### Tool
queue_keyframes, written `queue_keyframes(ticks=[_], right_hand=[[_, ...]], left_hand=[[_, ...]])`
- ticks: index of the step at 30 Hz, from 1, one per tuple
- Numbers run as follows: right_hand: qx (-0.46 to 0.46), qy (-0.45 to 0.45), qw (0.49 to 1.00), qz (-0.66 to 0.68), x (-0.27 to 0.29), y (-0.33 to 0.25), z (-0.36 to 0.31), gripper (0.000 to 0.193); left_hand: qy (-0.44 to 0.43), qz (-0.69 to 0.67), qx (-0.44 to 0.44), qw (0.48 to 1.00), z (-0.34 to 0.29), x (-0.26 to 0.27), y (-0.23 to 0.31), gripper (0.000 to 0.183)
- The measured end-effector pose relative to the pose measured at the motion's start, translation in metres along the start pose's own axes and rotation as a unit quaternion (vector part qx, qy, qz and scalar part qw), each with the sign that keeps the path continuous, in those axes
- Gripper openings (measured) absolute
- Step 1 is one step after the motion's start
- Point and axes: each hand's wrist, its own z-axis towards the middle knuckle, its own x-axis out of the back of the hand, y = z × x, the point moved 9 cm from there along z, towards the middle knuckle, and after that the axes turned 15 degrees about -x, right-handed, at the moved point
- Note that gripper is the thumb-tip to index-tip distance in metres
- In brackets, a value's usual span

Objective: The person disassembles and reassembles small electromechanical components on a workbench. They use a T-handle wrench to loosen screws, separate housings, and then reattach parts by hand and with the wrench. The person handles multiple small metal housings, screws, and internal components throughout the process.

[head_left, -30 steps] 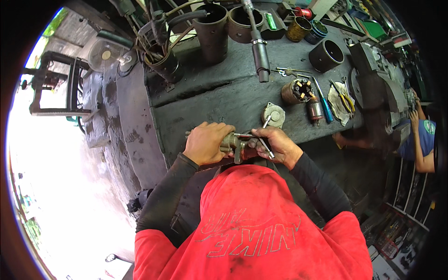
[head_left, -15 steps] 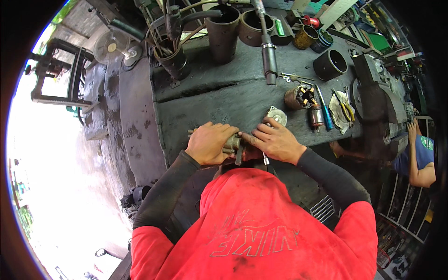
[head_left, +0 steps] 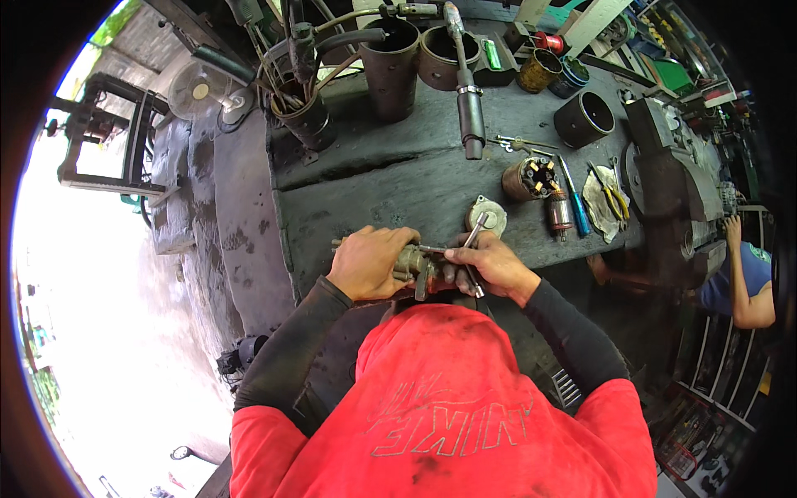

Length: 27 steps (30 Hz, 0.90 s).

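My left hand (head_left: 371, 261) is closed over a dull metal housing (head_left: 413, 264) at the bench's near edge, its fingers curled over the top. A chrome T-handled wrench (head_left: 476, 229) is in my right hand (head_left: 498, 264). Its crossbar slants through the fingers, and its shaft points left to the housing beside my left fingertips. What the shaft's tip meets is hidden. Just beyond my right hand lies a round metal end cover (head_left: 491, 212). Farther right are a motor casing with a brush ring (head_left: 531, 178) and an armature (head_left: 559, 214).
A hanging cylindrical tool (head_left: 471, 116) comes down over the dark workbench (head_left: 349, 187). On the right lie a blue-handled screwdriver (head_left: 579, 207) and yellow-handled pliers (head_left: 614, 202) on a rag. Tall pots (head_left: 390, 79) line the back. Another person (head_left: 743, 278) is at the far right.
My right hand has raised and turned the wrench, so its crossbar now shows above the fingers and its shaft reaches the housing. My left hand stays on the housing.
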Motion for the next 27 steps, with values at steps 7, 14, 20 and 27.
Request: queue_keyframes(ticks=[7,14,20,27], right_hand=[[-0.080,-0.051,0.977,0.193,-0.008,0.030,0.018,0.028],[0.105,0.075,0.950,-0.283,-0.017,-0.003,-0.002,0.033],[0.439,0.345,0.466,-0.687,-0.048,-0.026,-0.048,0.044],[0.106,0.168,0.972,0.124,0.038,0.024,-0.020,0.030]], left_hand=[[0.008,0.009,-0.002,1.000,-0.002,0.001,0.003,0.072],[0.039,-0.038,-0.037,0.998,0.009,0.012,0.014,0.061],[0.021,-0.009,0.030,0.999,0.026,-0.015,0.012,0.045],[0.061,-0.006,0.004,0.998,0.021,-0.019,0.015,0.025]])
